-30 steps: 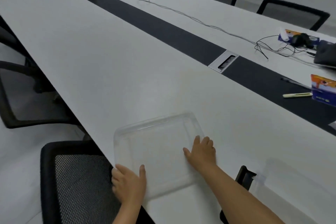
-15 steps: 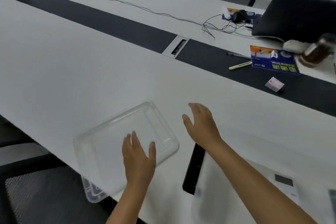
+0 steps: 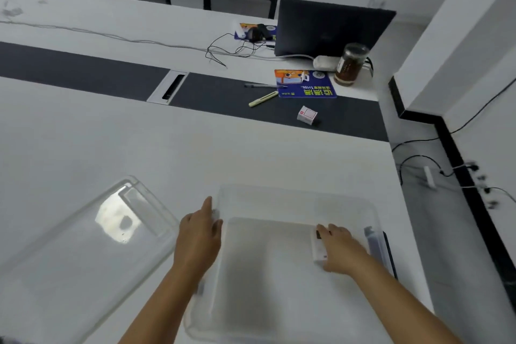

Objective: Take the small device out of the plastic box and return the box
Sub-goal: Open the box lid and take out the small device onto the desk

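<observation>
A clear plastic box (image 3: pixel 293 198) stands open on the white table near its front edge. My left hand (image 3: pixel 199 234) lies against the box's left wall, fingers together on its rim. Inside the box, my right hand (image 3: pixel 339 250) reaches down and closes around a small white device (image 3: pixel 317 246) with a dark patch, near the right wall. The box's clear lid (image 3: pixel 92 237) lies flat on the table to the left, apart from the box.
A dark strip with a cable hatch (image 3: pixel 170 86) crosses the table. Beyond it lie a yellow pen (image 3: pixel 262 99), a blue booklet (image 3: pixel 305 84), a small white carton (image 3: pixel 307 114), a jar (image 3: pixel 350 64), a laptop (image 3: pixel 332 28). The table ends right of the box; cables (image 3: pixel 446 173) run on the floor.
The view has swung right, from the lid to the open box. My left hand left the lid and went to the box's wall. My right hand went into the box onto the device.
</observation>
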A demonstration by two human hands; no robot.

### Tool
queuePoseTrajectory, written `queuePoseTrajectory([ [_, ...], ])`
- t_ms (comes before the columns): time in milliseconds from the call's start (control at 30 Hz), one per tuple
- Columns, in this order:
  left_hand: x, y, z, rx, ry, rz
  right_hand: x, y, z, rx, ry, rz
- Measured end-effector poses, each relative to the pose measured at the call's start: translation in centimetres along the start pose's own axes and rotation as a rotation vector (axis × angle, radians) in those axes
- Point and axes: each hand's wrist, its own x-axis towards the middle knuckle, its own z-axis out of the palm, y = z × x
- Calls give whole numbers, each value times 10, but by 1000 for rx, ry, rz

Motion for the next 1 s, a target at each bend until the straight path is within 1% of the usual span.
queuePoseTrajectory([
  [67, 0, 0, 0, 4, 9, 11, 9, -4, 7, -23, 2, 63],
  [200, -1, 3, 0, -54, 49, 13, 17, -16, 21, -219, 137, 96],
  [267, -2, 3, -1, -40, 52, 11, 20, -18, 24, -263, 140, 98],
  [300, -2, 3, -1, -33, 43, 8, 20, -18, 23, -244, 131, 104],
  [333, -2, 3, -1, -28, 36, 3, 20, -18, 21, -174, 127, 110],
  [367, -2, 3, -2, -8, 28, -6, 18, -18, 16, -54, 126, 107],
  [467, -2, 4, -2, 196, 41, -38, 5, -19, -2, 441, 163, -29],
  [533, -5, 4, -1, 316, 97, -25, -10, -17, -9, 815, 112, -125],
  [567, -5, 4, -2, 320, 182, 36, -18, -16, -10, 983, 82, -169],
  [600, -2, -1, 3, 299, 297, 119, -25, -14, -11, 1098, 78, -212],
  [667, -2, -10, 9, 166, 500, 294, -40, -13, -11, 1210, 110, -266],
  [700, -5, -9, 9, 62, 493, 378, -45, -12, -10, 1251, 127, -293],
  [733, -8, -5, 8, -93, 439, 446, -49, -11, -8, 1309, 136, -313],
  [767, -13, 2, 3, -249, 372, 472, -52, -10, -6, 1371, 124, -321],
  [800, -21, 10, -1, -383, 296, 456, -54, -10, -4, 1446, 97, -323],
  [867, -35, 30, -6, -665, 34, 365, -60, -13, -2, 1539, 47, -321],
  [900, -40, 37, -5, -761, -104, 304, -61, -15, -1, 1551, 39, -324],
  [933, -45, 42, -5, -803, -224, 265, -62, -17, 0, 1559, 32, -329],
  [967, -48, 47, -4, -815, -308, 254, -62, -18, 2, 1562, 24, -331],
  [1000, -50, 50, -3, -817, -353, 266, -62, -19, 3, 1556, 7, -339],
])
